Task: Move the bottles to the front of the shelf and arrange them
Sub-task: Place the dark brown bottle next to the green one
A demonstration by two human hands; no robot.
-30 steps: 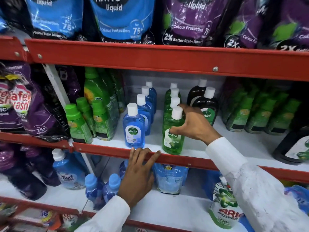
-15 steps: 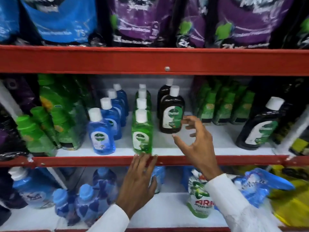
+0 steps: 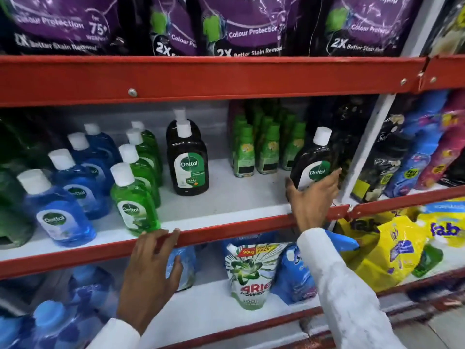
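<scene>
One dark, tilted Dettol bottle with a white cap point(image 3: 313, 161) leans at the right end of the white middle shelf point(image 3: 226, 197), close against the white upright post point(image 3: 372, 137). Our right hand point(image 3: 312, 195) cups its base: thumb on the left side, fingers wrapped across the front just under the label. We judge this a grasp, though how firm it is we cannot tell. Our left hand point(image 3: 148, 268) holds nothing; its fingertips rest spread on the red front lip of the shelf point(image 3: 226, 229).

Well apart to the left stands a second dark Dettol bottle point(image 3: 188, 162), upright, with another behind it. Left of those run a row of green Dettol bottles point(image 3: 134, 197) and a row of blue Dettol bottles point(image 3: 60, 210), both lined up from back to front edge. Small green-capped bottles point(image 3: 266, 149) sit at the rear between the two dark groups.

Step in hand, as we read it: bring the stray dark bottle over to its matching row. To do it well, we should first set it upright, grip the body rather than the cap, and lift clear so it does not drag. Place it in front of the upright dark bottle, label outward, its base in line with the front blue and green bottles.
</scene>
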